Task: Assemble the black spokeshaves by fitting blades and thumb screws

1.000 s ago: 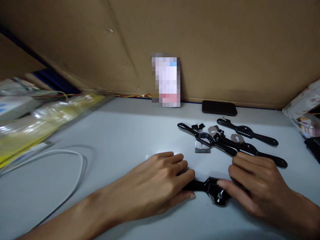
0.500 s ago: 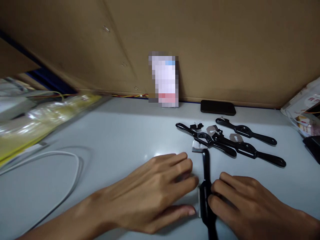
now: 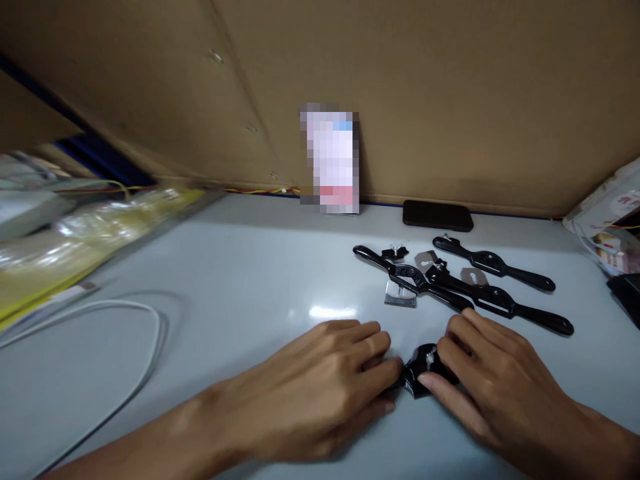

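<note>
Both my hands rest low on the pale table and hold one black two-handled tool between them. My left hand covers its left handle, fingers curled over it. My right hand grips its middle and right side, thumb under the body. Only the tool's centre with a small silver screw shows. Just beyond my fingers lie three more black tools of the same kind, with small metal blades and a wing nut among them.
A dark phone lies flat by the cardboard wall at the back. A white cable loops at the left, beside yellow plastic-wrapped packs. A printed bag and a dark object sit at the right edge.
The tool lay crosswise, was turned end-on towards me half a second ago, and now lies crosswise again between both hands. My hands closed in on its middle.
</note>
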Available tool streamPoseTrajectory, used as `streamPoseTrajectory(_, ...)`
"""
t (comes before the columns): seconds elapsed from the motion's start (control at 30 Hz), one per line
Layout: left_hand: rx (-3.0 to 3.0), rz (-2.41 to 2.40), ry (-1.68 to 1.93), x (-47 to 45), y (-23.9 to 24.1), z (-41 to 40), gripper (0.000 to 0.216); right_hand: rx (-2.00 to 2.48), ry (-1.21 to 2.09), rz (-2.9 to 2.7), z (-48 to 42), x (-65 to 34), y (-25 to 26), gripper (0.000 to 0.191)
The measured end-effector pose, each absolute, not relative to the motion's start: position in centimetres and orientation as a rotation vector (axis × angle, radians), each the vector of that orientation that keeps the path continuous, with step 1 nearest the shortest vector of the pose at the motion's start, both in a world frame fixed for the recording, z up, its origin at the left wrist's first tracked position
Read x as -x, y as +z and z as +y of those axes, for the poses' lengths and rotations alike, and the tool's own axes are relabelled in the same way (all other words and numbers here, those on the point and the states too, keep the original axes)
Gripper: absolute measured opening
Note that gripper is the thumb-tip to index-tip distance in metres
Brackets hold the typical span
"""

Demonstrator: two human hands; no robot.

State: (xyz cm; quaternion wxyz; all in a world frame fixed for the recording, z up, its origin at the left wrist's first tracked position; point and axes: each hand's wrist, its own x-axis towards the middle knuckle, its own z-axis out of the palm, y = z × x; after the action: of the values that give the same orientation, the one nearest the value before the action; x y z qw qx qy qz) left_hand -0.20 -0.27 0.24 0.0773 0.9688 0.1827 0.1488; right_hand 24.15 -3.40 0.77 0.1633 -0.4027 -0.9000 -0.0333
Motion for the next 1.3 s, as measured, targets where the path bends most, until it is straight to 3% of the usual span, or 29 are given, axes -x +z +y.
streamPoseTrajectory(0.43, -2.915, 0.552, 0.399, -0.9, 0.4, -2.3, 0.003, 1.113, -0.064, -2.562, -3.3, -22.8, 0.2, 0.015)
streamPoseTrajectory(0.67, -2.891, 0.559, 0.43, 1.3, 0.8, 1.4, 0.019, 1.049, 0.237, -2.726, -3.2, -24.0, 0.9, 0.016)
streamPoseTrajectory(1.07, -2.972, 0.481, 0.531, 0.8, 0.7, 1.0, 0.027, 0.946, 0.171, -2.469, -3.0, -24.9, 1.9, 0.016)
streamPoseTrajectory(1.1, -2.976, 0.481, 0.526, 0.9, 0.7, 1.0, 0.027, 0.945, 0.168, -2.491, -3.0, -25.0, 1.9, 0.021)
streamPoseTrajectory(1.23, -2.981, 0.487, 0.489, 0.9, 0.6, 0.9, 0.025, 1.03, 0.129, -2.597, -2.8, -25.2, 1.5, 0.076)
streamPoseTrajectory(1.3, -2.98, 0.489, 0.47, 0.9, 0.6, 0.9, 0.024, 1.064, 0.135, -2.579, -2.7, -25.3, 1.3, 0.083)
